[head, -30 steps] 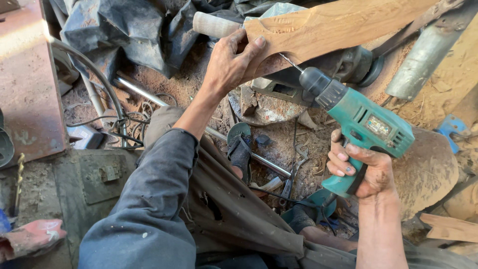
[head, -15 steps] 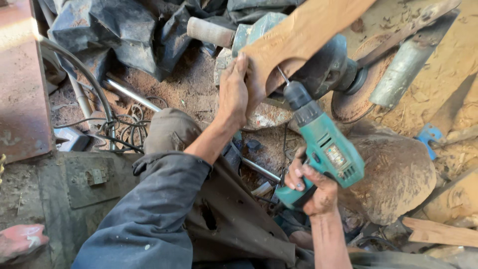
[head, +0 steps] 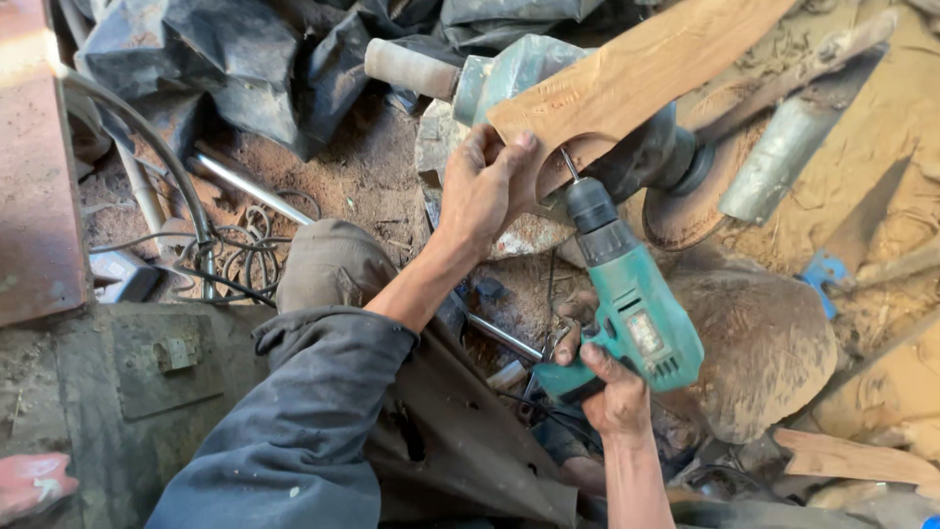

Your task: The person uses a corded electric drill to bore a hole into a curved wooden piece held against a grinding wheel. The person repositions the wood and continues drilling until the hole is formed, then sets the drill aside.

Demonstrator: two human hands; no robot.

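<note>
Gripping the curved wooden piece (head: 627, 78) at its lower end, the left hand (head: 485, 186) has fingers clamped on it. Right hand (head: 612, 392) is wrapped around a green drill (head: 627, 294), bit against the wood. Risk: bit slipping toward the nearby fingers.

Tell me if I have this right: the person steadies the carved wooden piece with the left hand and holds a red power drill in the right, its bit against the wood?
Not quite. The head view shows the power drill is green, not red. The rest holds: the left hand steadies the carved wooden piece, and the right hand holds the drill with its bit against the wood.
</note>
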